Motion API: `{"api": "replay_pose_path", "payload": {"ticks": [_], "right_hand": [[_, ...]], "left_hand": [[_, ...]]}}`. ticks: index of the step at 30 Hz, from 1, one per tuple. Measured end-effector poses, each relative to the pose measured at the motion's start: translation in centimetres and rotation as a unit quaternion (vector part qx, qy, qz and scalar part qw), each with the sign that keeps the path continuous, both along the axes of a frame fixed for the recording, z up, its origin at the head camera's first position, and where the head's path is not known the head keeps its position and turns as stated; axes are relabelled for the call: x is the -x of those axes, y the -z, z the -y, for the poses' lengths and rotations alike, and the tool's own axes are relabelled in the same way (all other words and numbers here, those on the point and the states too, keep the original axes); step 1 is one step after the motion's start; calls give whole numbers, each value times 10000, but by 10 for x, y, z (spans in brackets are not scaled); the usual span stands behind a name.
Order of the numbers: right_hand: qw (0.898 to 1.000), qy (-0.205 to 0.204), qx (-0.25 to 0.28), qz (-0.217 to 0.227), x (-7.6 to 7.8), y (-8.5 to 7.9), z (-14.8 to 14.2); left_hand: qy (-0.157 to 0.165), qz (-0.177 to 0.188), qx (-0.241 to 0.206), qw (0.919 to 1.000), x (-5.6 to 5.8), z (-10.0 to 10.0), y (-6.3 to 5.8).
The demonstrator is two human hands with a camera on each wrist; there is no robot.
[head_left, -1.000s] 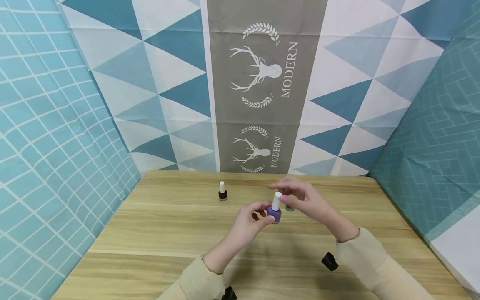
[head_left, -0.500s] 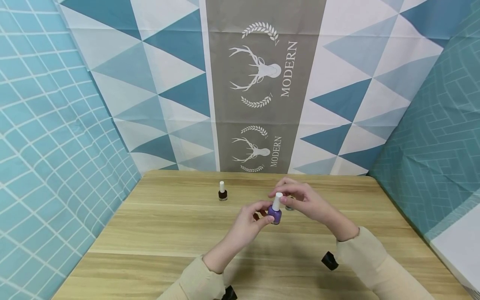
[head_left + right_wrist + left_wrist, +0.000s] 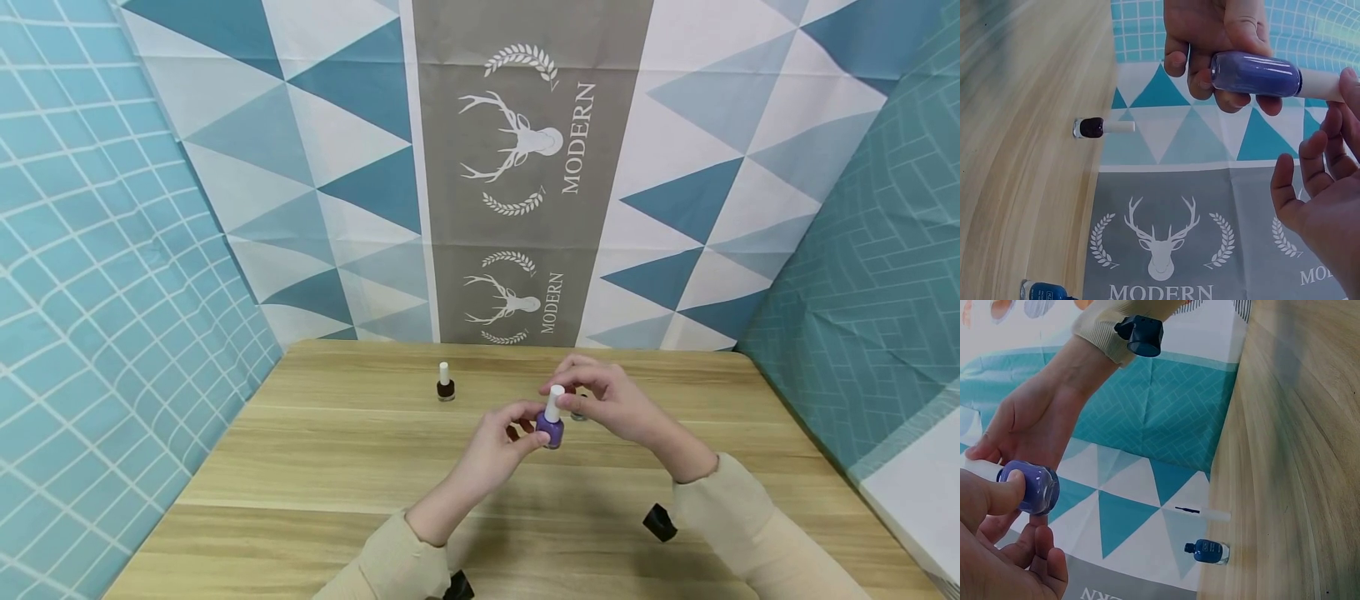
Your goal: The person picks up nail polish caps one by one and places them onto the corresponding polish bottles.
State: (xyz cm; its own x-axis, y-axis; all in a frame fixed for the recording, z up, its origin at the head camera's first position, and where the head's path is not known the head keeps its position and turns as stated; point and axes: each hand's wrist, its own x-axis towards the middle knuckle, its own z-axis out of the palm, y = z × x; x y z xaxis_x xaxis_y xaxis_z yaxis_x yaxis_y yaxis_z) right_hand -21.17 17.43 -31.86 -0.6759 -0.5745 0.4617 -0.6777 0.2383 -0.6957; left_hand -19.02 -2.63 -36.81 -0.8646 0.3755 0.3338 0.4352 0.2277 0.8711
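A purple nail polish bottle (image 3: 550, 429) with a white cap (image 3: 554, 402) is held above the table, tilted slightly. My left hand (image 3: 491, 446) grips the glass body between thumb and fingers. At the top, my right hand (image 3: 611, 400) pinches the cap with thumb and forefinger, as the right wrist view shows. The cap sits on the bottle. Behind my right hand, an uncapped blue nail polish bottle (image 3: 1208, 551) stands on the table, mostly hidden in the head view. Beside it a white cap with a dark brush (image 3: 1213, 514) stands with its brush up.
A capped dark nail polish bottle (image 3: 446, 389) stands upright near the back of the wooden table (image 3: 315, 467). Patterned cloth walls enclose the back and sides. Black wrist cameras (image 3: 660, 522) sit by the sleeves. A white surface (image 3: 915, 483) lies at the right edge.
My right hand's fingers have curled in and closed a little more about the cap. The purple bottle and my left hand have barely moved.
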Motion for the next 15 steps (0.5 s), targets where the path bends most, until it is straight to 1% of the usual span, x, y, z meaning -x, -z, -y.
{"api": "replay_pose_path", "payload": {"ticks": [8,15], "right_hand": [[9997,244,86,54,-1,-1,3],[9993,347,130,72,0,1,4]], "left_hand": [[-43,138,-56,9999,-1,0,-1],[-150,71,64,9998,-1,0,-1]]}}
